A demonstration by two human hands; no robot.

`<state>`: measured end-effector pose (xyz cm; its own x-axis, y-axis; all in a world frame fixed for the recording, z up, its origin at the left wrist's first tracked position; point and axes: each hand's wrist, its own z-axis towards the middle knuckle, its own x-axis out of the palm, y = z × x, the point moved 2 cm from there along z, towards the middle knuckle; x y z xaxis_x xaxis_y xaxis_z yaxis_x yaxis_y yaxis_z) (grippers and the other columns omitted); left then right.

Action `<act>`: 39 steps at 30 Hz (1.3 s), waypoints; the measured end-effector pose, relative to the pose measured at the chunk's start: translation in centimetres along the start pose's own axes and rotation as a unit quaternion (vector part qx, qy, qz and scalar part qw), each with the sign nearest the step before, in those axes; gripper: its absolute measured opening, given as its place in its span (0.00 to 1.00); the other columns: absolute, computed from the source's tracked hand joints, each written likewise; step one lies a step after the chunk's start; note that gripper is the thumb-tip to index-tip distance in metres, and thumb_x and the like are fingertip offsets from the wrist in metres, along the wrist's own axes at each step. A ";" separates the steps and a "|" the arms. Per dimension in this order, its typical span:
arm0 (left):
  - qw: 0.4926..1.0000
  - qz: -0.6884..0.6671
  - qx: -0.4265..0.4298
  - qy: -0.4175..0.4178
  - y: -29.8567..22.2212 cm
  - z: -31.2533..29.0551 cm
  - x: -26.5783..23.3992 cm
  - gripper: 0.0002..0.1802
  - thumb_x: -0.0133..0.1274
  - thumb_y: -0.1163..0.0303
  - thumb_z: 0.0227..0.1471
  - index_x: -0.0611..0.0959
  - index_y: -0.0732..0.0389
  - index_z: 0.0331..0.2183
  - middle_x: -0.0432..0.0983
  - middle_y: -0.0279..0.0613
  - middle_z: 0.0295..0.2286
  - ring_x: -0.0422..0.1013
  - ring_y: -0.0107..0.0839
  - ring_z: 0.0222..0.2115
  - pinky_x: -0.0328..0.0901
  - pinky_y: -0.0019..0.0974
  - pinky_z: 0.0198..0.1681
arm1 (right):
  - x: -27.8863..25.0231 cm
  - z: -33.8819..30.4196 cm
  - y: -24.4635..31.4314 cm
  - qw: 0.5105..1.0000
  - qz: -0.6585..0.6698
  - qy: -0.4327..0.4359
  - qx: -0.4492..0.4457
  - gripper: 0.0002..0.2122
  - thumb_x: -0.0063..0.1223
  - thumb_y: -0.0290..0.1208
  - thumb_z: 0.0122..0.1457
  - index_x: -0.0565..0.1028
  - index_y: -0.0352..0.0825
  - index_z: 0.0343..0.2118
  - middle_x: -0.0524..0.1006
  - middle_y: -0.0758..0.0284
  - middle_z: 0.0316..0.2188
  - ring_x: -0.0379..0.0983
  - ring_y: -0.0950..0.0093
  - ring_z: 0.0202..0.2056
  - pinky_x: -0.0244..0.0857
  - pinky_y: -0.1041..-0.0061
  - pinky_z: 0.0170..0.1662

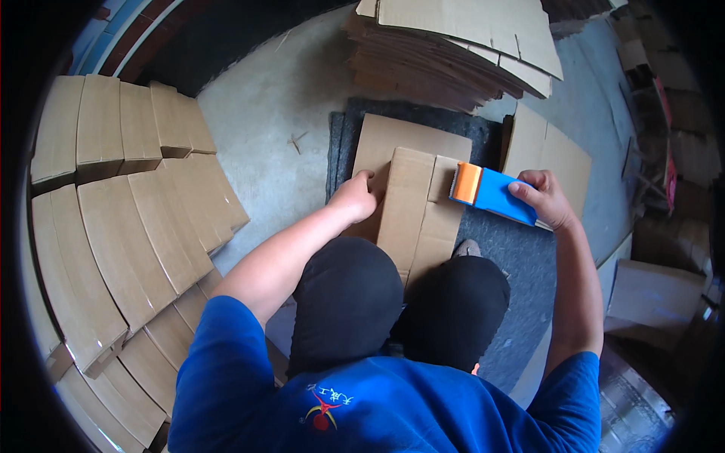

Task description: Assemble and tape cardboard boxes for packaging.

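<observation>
A brown cardboard box (408, 215) stands between my knees, its long top seam running away from me. My left hand (353, 198) is closed at its left side, fingers curled against the cardboard and partly hidden. My right hand (545, 199) grips a blue tape dispenser (500, 196) with an orange front. The dispenser's toothed end is over the box's right edge, by the far part of the top. Whether tape is stuck to the box there I cannot tell.
Rows of closed cardboard boxes (140, 234) are stacked at the left. Flat cardboard sheets (461, 38) form a pile at the far side. More cardboard (551, 155) leans at the right. A dark grey mat (521, 264) lies under the box on the concrete floor (257, 128).
</observation>
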<state>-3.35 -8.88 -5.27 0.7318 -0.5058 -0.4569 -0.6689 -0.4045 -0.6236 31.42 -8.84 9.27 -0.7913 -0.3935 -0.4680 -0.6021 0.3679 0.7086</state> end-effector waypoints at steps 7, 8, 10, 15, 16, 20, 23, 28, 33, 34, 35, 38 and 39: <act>0.876 0.072 0.436 -0.194 -9.8 -0.4 -3.4 0.10 0.57 0.62 0.53 0.85 0.57 0.33 0.77 0.37 0.38 0.70 0.38 0.45 0.64 0.41 0.49 | -0.3 -0.3 -0.5 1.000 -0.014 0.004 0.012 0.24 0.61 0.55 0.51 0.75 0.34 0.19 0.66 0.74 0.15 0.62 0.84 0.19 0.56 0.78 0.23; 0.890 0.095 0.422 -0.140 -11.0 -0.1 -3.1 0.11 0.58 0.60 0.52 0.86 0.57 0.32 0.78 0.37 0.37 0.70 0.39 0.44 0.64 0.42 0.49 | -0.3 -0.4 -0.2 1.000 -0.013 0.001 0.008 0.24 0.61 0.55 0.51 0.76 0.33 0.20 0.67 0.73 0.15 0.63 0.84 0.19 0.58 0.78 0.23; 0.942 0.094 0.321 0.015 -12.6 1.4 -2.5 0.14 0.62 0.56 0.51 0.86 0.58 0.29 0.80 0.38 0.31 0.74 0.35 0.37 0.66 0.39 0.46 | 0.0 -0.5 0.1 1.000 -0.008 -0.001 0.003 0.24 0.61 0.55 0.51 0.77 0.33 0.21 0.69 0.73 0.15 0.64 0.84 0.20 0.59 0.78 0.23; 0.967 -0.099 0.135 0.193 -12.9 3.5 -2.0 0.11 0.65 0.63 0.52 0.82 0.59 0.27 0.77 0.31 0.27 0.69 0.18 0.30 0.66 0.27 0.35 | 0.0 -0.5 0.5 1.000 -0.004 -0.001 -0.025 0.23 0.61 0.53 0.52 0.71 0.36 0.18 0.63 0.75 0.15 0.58 0.85 0.19 0.53 0.77 0.22; 0.970 -0.097 0.129 0.183 -12.9 3.5 -1.9 0.10 0.64 0.63 0.52 0.82 0.58 0.26 0.77 0.30 0.27 0.68 0.17 0.29 0.66 0.27 0.34 | -0.2 -0.8 0.5 1.000 0.010 -0.002 -0.025 0.23 0.61 0.53 0.51 0.71 0.36 0.18 0.63 0.75 0.15 0.58 0.85 0.19 0.53 0.77 0.22; 0.971 -0.102 0.126 0.177 -12.8 3.2 -1.7 0.11 0.64 0.63 0.52 0.82 0.58 0.25 0.76 0.30 0.26 0.67 0.17 0.27 0.65 0.26 0.33 | -3.2 -1.7 -1.5 1.000 -0.012 0.001 -0.020 0.22 0.63 0.49 0.50 0.72 0.34 0.16 0.64 0.74 0.14 0.60 0.84 0.18 0.55 0.77 0.21; 0.971 -0.120 0.115 0.172 -13.1 2.8 -1.8 0.12 0.66 0.62 0.50 0.82 0.58 0.25 0.76 0.30 0.25 0.67 0.17 0.26 0.64 0.25 0.31 | -5.8 -3.1 -3.5 0.997 -0.072 -0.007 0.020 0.24 0.62 0.53 0.47 0.72 0.34 0.16 0.64 0.74 0.14 0.61 0.83 0.18 0.56 0.76 0.22; 0.975 -0.108 0.106 0.165 -13.0 2.8 -1.8 0.12 0.66 0.62 0.50 0.82 0.59 0.26 0.76 0.30 0.25 0.68 0.18 0.26 0.65 0.25 0.30 | -6.2 -2.0 -5.7 0.989 -0.137 0.012 0.047 0.25 0.61 0.55 0.49 0.72 0.32 0.16 0.65 0.71 0.13 0.63 0.81 0.19 0.59 0.73 0.23; 0.972 -0.130 0.113 0.158 -12.4 3.1 -1.4 0.12 0.65 0.62 0.50 0.82 0.60 0.26 0.76 0.30 0.25 0.68 0.17 0.26 0.65 0.25 0.31 | -1.9 0.9 -2.3 0.967 -0.241 0.034 0.072 0.22 0.61 0.52 0.51 0.81 0.31 0.24 0.79 0.61 0.21 0.77 0.70 0.24 0.72 0.71 0.32; 0.972 -0.129 0.112 0.159 -12.2 3.1 -1.3 0.12 0.65 0.62 0.50 0.82 0.60 0.26 0.76 0.30 0.25 0.68 0.17 0.26 0.65 0.25 0.31 | -0.6 1.0 -0.4 0.956 -0.285 0.014 0.072 0.22 0.60 0.52 0.51 0.81 0.32 0.24 0.80 0.60 0.22 0.78 0.69 0.25 0.73 0.69 0.33; 0.972 -0.129 0.126 0.151 -12.1 3.0 -1.1 0.12 0.65 0.63 0.51 0.82 0.60 0.27 0.76 0.29 0.25 0.68 0.17 0.27 0.65 0.25 0.32 | 0.7 0.6 1.5 0.941 -0.330 -0.006 0.073 0.22 0.59 0.52 0.52 0.81 0.32 0.25 0.80 0.59 0.22 0.79 0.68 0.26 0.73 0.67 0.33; 0.956 -0.229 0.145 0.111 -9.7 3.1 -0.6 0.12 0.63 0.62 0.53 0.83 0.60 0.30 0.76 0.30 0.27 0.68 0.17 0.30 0.65 0.25 0.37 | 3.4 -0.9 6.3 0.893 -0.433 -0.057 0.110 0.19 0.53 0.48 0.56 0.83 0.34 0.26 0.80 0.61 0.21 0.80 0.67 0.26 0.75 0.67 0.35; 0.928 -0.328 0.156 0.085 -8.6 3.3 -0.3 0.13 0.62 0.60 0.54 0.83 0.61 0.32 0.77 0.31 0.29 0.68 0.18 0.32 0.64 0.25 0.41 | 3.9 -1.2 6.8 0.887 -0.443 -0.069 0.114 0.18 0.52 0.46 0.56 0.84 0.35 0.26 0.80 0.62 0.20 0.79 0.67 0.25 0.75 0.68 0.34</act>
<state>2.60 -2.71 -1.83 0.9194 -0.3516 0.1762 0.0038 -0.4401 -0.8979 24.38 -8.86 12.91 0.0061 -0.5115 -0.8592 -0.9874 0.1330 -0.0862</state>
